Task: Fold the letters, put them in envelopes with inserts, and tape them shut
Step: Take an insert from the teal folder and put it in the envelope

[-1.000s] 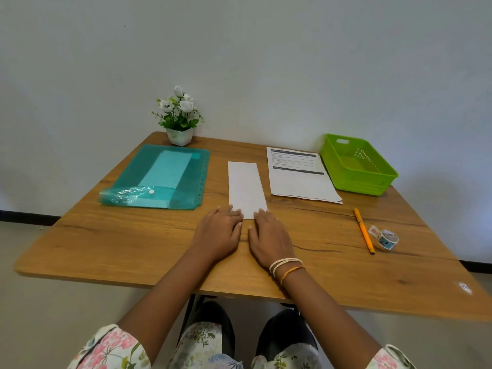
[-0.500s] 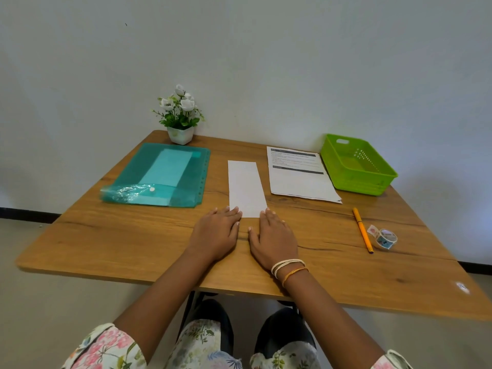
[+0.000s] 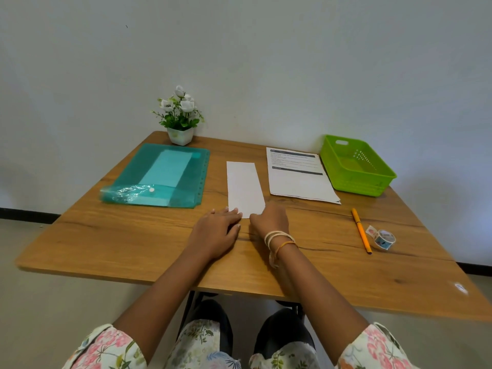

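While the folded letter (image 3: pixel 245 188) lies mid-table between the green folder (image 3: pixel 157 177) and printed sheets (image 3: pixel 299 177), your left hand (image 3: pixel 217 230) presses flat on its near edge; your right hand (image 3: pixel 270 222) curls, pinching its near corner.

On the bench (image 3: pixel 106 243): one folded letter (image 3: pixel 245 187), one printed sheet stack (image 3: pixel 299 177), one teal folder (image 3: pixel 159 177), one green basket (image 3: pixel 356 166), one orange pen (image 3: pixel 361 230), one tape roll (image 3: pixel 384 238), one potted plant (image 3: pixel 180 115).
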`<action>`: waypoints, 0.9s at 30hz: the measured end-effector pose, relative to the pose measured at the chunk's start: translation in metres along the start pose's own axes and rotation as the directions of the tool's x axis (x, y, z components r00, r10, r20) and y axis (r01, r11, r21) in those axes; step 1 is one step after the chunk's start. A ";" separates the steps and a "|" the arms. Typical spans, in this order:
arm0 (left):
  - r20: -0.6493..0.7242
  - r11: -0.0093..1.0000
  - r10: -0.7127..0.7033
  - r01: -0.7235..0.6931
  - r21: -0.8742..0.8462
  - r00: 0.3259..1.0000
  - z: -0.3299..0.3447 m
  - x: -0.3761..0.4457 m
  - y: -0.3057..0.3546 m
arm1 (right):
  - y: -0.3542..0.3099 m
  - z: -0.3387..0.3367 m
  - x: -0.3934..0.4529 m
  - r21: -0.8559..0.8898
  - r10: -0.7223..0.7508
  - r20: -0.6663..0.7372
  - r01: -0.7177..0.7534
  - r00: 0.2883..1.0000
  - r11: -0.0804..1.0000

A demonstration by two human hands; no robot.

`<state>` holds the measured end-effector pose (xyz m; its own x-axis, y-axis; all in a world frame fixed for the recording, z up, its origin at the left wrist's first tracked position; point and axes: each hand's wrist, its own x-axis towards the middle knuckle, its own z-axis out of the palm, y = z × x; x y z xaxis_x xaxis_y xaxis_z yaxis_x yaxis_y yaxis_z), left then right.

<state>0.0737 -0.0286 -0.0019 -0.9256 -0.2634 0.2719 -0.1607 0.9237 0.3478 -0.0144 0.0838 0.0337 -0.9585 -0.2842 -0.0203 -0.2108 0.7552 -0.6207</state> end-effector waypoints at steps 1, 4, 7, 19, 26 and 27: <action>-0.014 1.000 -0.003 0.003 -0.009 1.000 0.000 0.000 0.000 | -0.003 -0.003 0.003 0.056 0.029 0.022 -0.030 0.999 0.998; -0.045 1.000 -0.007 0.006 -0.021 0.999 -0.001 -0.002 0.000 | -0.005 -0.011 0.014 0.216 0.124 0.068 -0.136 0.990 0.967; -0.050 1.000 -0.003 0.002 -0.029 0.999 -0.001 -0.002 0.000 | -0.004 -0.012 0.024 0.336 0.237 0.079 -0.249 0.968 0.908; -0.150 0.997 0.065 -0.071 -0.029 0.986 0.000 0.000 0.001 | -0.004 -0.016 0.029 0.398 0.282 0.243 -0.360 0.928 0.843; -0.271 0.995 0.046 -0.068 -0.070 0.961 -0.002 0.001 0.001 | -0.004 -0.011 0.010 0.639 0.095 0.383 -0.338 0.919 0.691; -0.304 0.991 0.031 -0.070 -0.117 0.952 -0.003 0.001 0.001 | -0.003 -0.011 0.009 0.648 0.066 0.361 -0.301 0.930 0.699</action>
<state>0.0738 -0.0290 0.0008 -0.7819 -0.3065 0.5428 -0.0545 0.9010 0.4303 -0.0244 0.0855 0.0442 -0.8364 -0.4276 -0.3429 0.2657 0.2310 -0.9360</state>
